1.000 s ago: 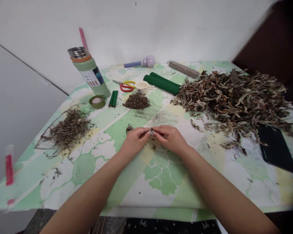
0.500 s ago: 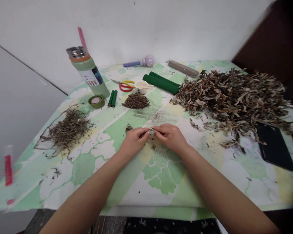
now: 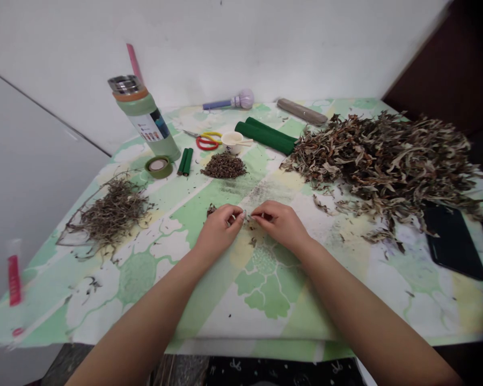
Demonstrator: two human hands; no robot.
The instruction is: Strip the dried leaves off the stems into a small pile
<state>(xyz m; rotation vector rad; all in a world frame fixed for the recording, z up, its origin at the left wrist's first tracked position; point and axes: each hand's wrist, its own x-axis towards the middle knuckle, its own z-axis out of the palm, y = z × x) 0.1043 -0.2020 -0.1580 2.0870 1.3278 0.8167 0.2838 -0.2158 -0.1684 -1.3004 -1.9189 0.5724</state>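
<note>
Over the middle of the table, my left hand is closed in a pinch, a tiny greyish scrap of dried leaf at its fingertips. Just across a narrow gap, my right hand pinches too; whatever sits between its fingertips is too small to make out. Crumbled leaf bits lie on the cloth under the fingers. Partly hidden behind my left hand is a small dark clump of dried leaf. A large heap of dried leaves spreads to the right of my hands.
Beyond my hands lie a mound of brown crumbs, a small white cup, scissors and green rolls. Leftward are thin stems, a tape roll and a tall green bottle. A black phone lies right.
My fingertips, which met around a bit of dried leaf, have drawn slightly apart. The things on the table stay where they were.
</note>
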